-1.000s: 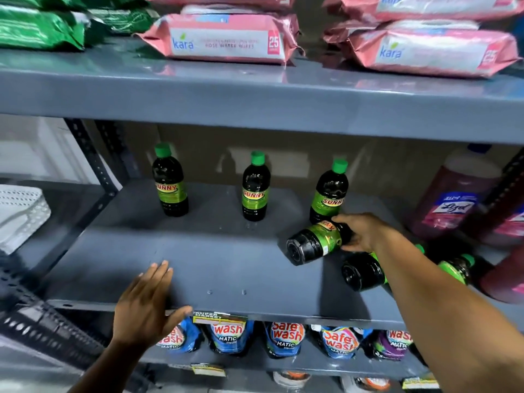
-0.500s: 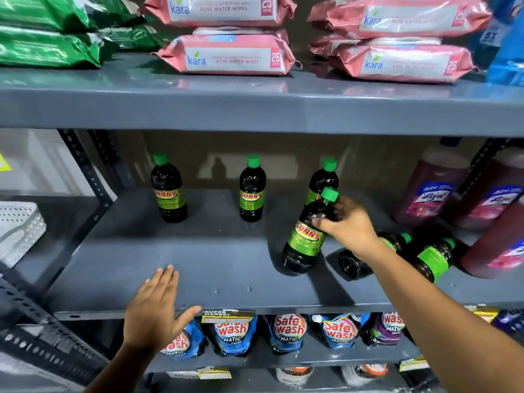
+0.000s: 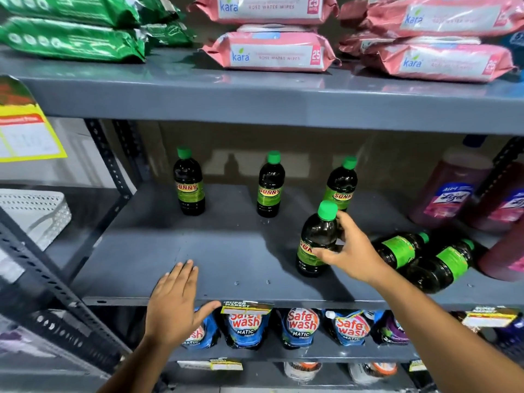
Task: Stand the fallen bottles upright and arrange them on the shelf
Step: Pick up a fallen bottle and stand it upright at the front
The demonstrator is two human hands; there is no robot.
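Gripping the dark green-capped plastic bottle (image 3: 316, 241) at its shoulder and label, your right hand (image 3: 350, 251) wraps its fingers round it; it stands upright on the grey metal shelf (image 3: 226, 259), in front of three upright matching bottles (image 3: 270, 185). Two fallen bottles (image 3: 419, 259) lie just right of your wrist. Your left hand (image 3: 175, 304) rests flat at the shelf's front edge, fingers together, thumb spread.
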